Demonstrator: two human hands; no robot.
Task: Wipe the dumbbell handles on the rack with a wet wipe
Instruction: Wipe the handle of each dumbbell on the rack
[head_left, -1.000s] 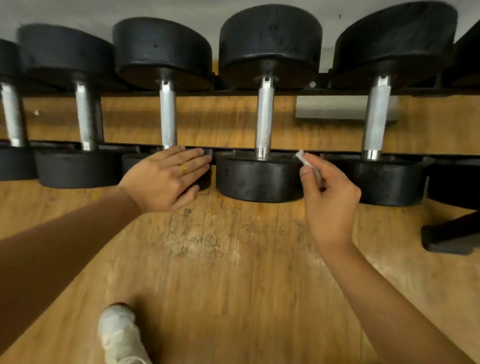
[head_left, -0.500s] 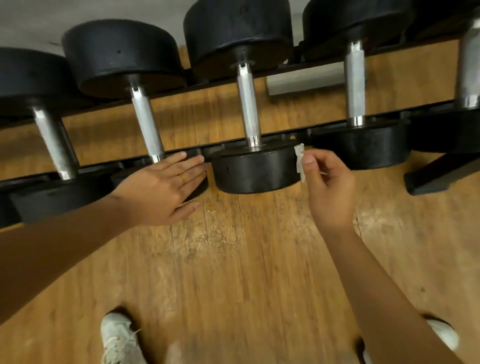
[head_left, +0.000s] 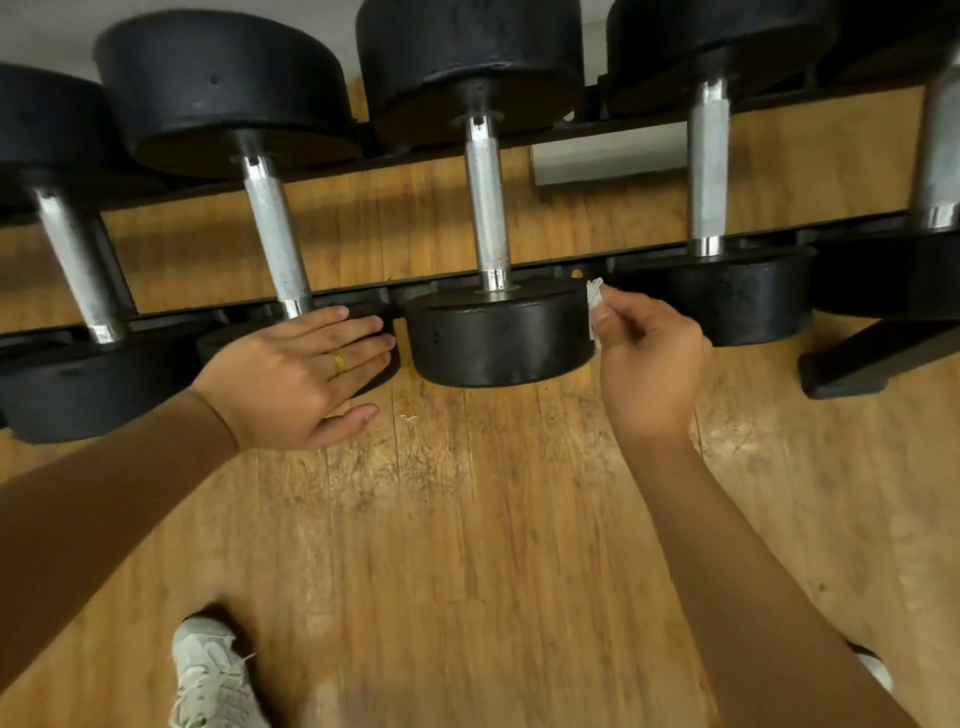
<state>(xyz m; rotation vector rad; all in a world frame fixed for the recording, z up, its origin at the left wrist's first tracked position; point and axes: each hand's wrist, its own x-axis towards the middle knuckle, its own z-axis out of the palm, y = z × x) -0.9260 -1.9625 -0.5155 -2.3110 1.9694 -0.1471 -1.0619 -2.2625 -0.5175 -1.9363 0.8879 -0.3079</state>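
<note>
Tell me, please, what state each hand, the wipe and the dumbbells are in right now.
left hand: open, flat on a dumbbell head.
right hand: pinching the wet wipe.
wet wipe: bunched, beside the near head of the middle dumbbell, off every handle.
dumbbells: racked, handles bare.

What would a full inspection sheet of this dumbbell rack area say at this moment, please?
Surface: wooden floor, scuffed and worn in front of the rack.
Job's things: five dumbbell handles in view, none touched by a hand; wet wipe crumpled small.
Clutter: a pale speck on the floor.
Grippers: left hand lies flat on a dumbbell's near head, fingers straight; right hand pinches the wet wipe beside the middle dumbbell's near head.
Cables: nothing seen.
Surroundings: pale shoe below; rack foot at right.
</note>
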